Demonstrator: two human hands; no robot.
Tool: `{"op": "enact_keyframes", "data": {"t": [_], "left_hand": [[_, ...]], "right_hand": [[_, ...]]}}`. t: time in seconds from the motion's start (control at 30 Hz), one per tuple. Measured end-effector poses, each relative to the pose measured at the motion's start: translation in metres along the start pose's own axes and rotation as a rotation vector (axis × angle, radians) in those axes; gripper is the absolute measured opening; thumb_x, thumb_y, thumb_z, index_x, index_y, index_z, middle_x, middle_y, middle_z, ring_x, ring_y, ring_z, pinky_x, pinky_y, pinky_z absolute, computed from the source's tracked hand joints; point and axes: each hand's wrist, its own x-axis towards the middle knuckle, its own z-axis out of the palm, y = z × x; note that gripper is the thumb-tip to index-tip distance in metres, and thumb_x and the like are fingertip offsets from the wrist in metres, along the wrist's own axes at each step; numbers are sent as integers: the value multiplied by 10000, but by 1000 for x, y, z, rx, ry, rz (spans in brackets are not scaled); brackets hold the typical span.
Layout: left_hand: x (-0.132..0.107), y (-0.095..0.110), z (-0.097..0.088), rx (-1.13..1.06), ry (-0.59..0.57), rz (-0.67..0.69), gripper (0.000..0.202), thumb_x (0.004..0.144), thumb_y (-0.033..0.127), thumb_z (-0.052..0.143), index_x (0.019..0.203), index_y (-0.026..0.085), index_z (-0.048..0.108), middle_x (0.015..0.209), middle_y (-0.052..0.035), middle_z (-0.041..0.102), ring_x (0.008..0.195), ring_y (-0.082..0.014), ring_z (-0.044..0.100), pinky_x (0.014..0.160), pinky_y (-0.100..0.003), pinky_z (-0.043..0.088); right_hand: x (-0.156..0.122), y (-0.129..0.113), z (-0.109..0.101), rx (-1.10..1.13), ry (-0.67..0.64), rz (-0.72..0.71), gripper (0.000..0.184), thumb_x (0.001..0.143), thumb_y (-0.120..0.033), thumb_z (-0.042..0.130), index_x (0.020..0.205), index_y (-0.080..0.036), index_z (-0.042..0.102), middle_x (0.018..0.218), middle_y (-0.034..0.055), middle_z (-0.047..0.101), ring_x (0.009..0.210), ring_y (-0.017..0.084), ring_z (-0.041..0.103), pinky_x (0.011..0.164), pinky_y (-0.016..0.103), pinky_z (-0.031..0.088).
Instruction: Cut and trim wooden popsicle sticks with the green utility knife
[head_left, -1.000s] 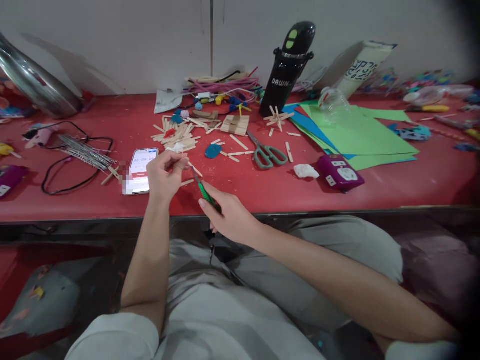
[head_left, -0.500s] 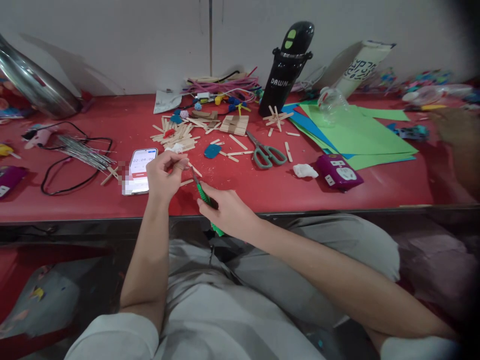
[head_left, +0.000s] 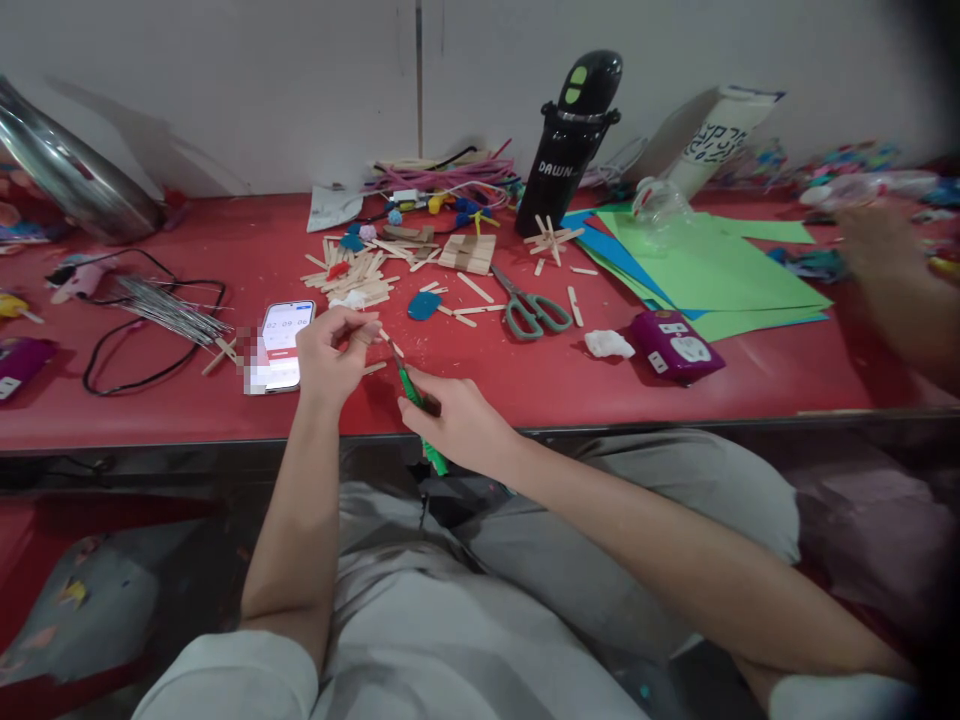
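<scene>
My left hand (head_left: 337,352) is closed in a pinch on a small wooden craft stick (head_left: 385,337), just above the table. My right hand (head_left: 459,418) is wrapped round a green utility knife (head_left: 409,386). Its thin dark blade points up and left and meets or almost meets the stick; I cannot tell whether it cuts in. Another short stick (head_left: 375,369) lies on the table below the fingertips. Behind my hands is a heap of craft sticks (head_left: 360,270) with a white crumpled scrap at its front.
Grey-handled scissors (head_left: 536,312) and a blue flat piece (head_left: 424,305) lie beyond my hands. A lit phone (head_left: 285,345) is at left. Green paper sheets (head_left: 720,270), a purple box (head_left: 676,346) and a black bottle (head_left: 566,150) stand right. Another person's blurred arm (head_left: 892,280) reaches in.
The other person's arm at the right edge has moved left over the table. My hands have barely shifted; the utility knife and stick stay together.
</scene>
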Motion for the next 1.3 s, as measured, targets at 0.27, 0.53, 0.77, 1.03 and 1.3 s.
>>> {"op": "enact_keyframes", "data": {"t": [0.27,0.53,0.77,1.03,1.3], "left_hand": [[-1,3,1,-34,12,-23,43,817,200,709,780,221,712,723,6,727,643,-137,702,617,-257,574],[-1,2,0,-39,18,-25,31,815,210,713,785,218,719,717,9,723,628,-134,707,608,-251,576],[0,1,1,-51,28,-23,32,807,188,729,789,213,720,708,11,721,622,-127,699,602,-241,574],[1,-1,2,-39,35,-14,27,794,209,756,793,206,729,687,11,724,633,-130,706,606,-230,564],[2,-1,2,-57,50,-1,40,779,179,754,766,206,728,665,22,714,591,-119,700,566,-208,552]], "right_hand": [[0,1,1,36,-3,-11,165,947,-305,522,976,-184,630,635,-50,457,552,106,414,579,233,352],[-1,0,0,120,-33,-17,164,961,-325,505,970,-194,604,639,-52,477,531,104,487,567,224,395],[-2,0,0,130,-34,-11,202,963,-328,504,1012,-178,630,646,-47,495,537,106,507,561,215,416],[-2,3,0,114,-18,-15,211,949,-309,514,1020,-163,648,664,-40,499,545,103,475,564,220,402],[-3,3,-2,123,-49,4,253,956,-295,498,1107,-159,647,708,-25,565,535,108,526,572,229,426]]}}
